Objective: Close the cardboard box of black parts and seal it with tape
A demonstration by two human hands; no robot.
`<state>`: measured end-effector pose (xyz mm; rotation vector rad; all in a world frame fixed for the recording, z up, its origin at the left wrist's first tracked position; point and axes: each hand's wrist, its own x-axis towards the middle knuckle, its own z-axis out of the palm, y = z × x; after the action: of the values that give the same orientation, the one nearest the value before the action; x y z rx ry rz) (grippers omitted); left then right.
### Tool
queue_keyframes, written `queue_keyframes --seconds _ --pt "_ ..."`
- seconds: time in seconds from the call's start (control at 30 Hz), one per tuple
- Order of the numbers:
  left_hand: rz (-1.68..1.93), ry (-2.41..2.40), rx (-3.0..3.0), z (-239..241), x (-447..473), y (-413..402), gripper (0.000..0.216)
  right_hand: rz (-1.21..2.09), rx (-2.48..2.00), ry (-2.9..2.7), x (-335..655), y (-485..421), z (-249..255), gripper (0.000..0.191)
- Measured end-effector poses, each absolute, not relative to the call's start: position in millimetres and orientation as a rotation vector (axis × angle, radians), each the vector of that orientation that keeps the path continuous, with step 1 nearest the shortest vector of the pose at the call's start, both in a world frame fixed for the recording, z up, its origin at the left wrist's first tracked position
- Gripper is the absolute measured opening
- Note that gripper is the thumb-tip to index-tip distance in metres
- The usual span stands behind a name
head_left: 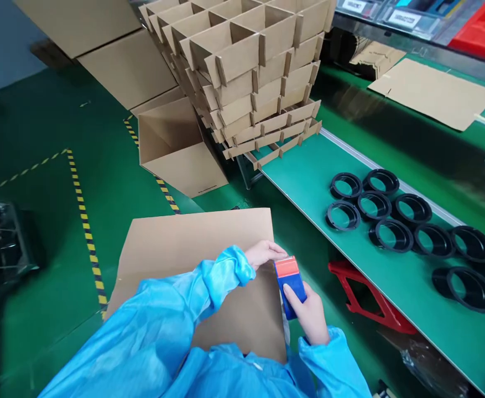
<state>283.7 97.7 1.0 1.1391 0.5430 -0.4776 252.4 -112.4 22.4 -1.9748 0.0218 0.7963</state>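
Observation:
A closed brown cardboard box [196, 243] stands on the green floor in front of me. My right hand [311, 318] grips a blue and orange tape dispenser [291, 279] at the box's right edge. My left hand [262, 254] rests on the box top right beside the dispenser's orange end, fingers curled on the edge. Both arms wear light blue sleeves.
A stack of cardboard grid dividers [250, 72] leans at the end of a green worktable [375, 260] bearing several black plastic rings [391, 213]. An open carton [176, 146] stands behind the box. A red stool [366, 298] sits under the table. Yellow-black floor tape [85, 226] runs left.

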Motion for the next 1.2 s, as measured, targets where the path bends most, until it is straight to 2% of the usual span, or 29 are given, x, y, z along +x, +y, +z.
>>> queue_keyframes --seconds 0.17,0.4,0.7,0.97,1.2 --pt "-0.175 0.657 1.432 -26.6 385.9 168.4 0.009 0.810 -2.011 0.140 250.3 -96.5 34.1 0.059" --pt "-0.180 0.616 1.688 -68.3 452.7 221.5 0.006 0.803 -1.986 0.170 250.9 -82.1 29.7 0.056" --pt "-0.442 0.471 1.907 -110.0 447.1 234.5 0.021 0.851 -1.945 0.213 260.3 -60.6 12.3 0.060" --pt "-0.445 0.474 2.189 -82.8 418.6 227.6 0.024 0.927 -2.033 0.225 250.7 -68.2 28.6 0.065" --pt "-0.281 0.447 2.311 -63.6 380.0 215.7 0.042 1.049 -2.084 0.322 149.5 -146.4 43.5 0.064"
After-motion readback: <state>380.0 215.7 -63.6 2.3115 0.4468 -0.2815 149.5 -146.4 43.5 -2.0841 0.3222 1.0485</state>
